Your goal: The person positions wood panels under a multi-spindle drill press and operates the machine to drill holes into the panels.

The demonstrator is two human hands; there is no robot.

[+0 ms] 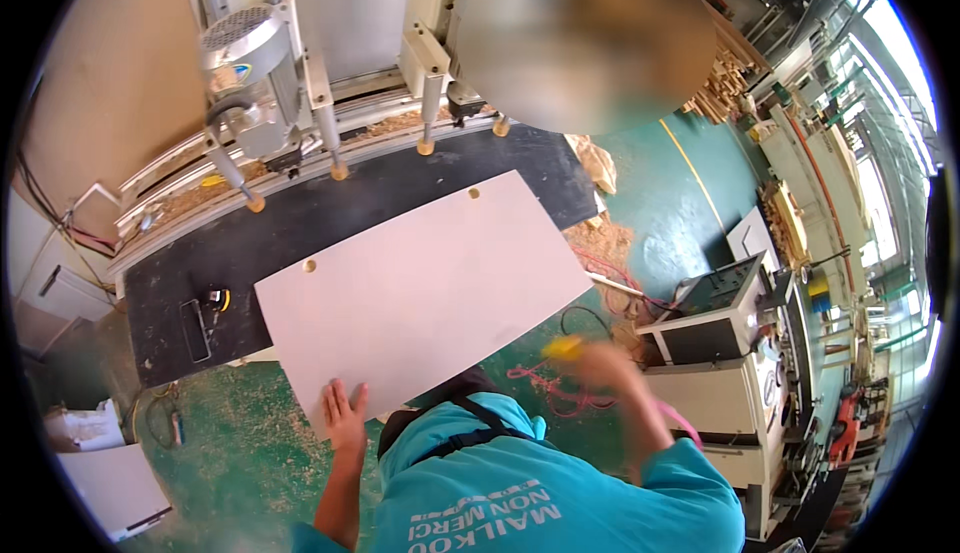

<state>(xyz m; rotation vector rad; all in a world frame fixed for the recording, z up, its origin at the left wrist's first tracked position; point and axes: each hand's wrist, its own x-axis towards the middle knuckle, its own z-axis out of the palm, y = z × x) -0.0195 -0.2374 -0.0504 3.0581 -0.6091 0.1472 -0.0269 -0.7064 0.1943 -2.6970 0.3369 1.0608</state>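
While the left hand (345,415) lies open and flat, fingers spread, on the lower-left corner of a pale rectangular panel (425,298), the right hand (608,365), blurred, seems closed around a yellow tool (563,348) right of the frame's lower centre. The panel lies up and to the left of that hand, across the middle of the frame, its long axis slanting from lower left to upper right. The left hand is the nearer, already touching; the right hand and its tool stand apart, just beyond the long edge facing the wearer, below the right-hand corner. Along the opposite long edge sit two round holes (309,266), far from both hands. Beneath, a black tabletop (175,283) stretches left and upward toward a machine's round-footed rods (328,133) at upper left.
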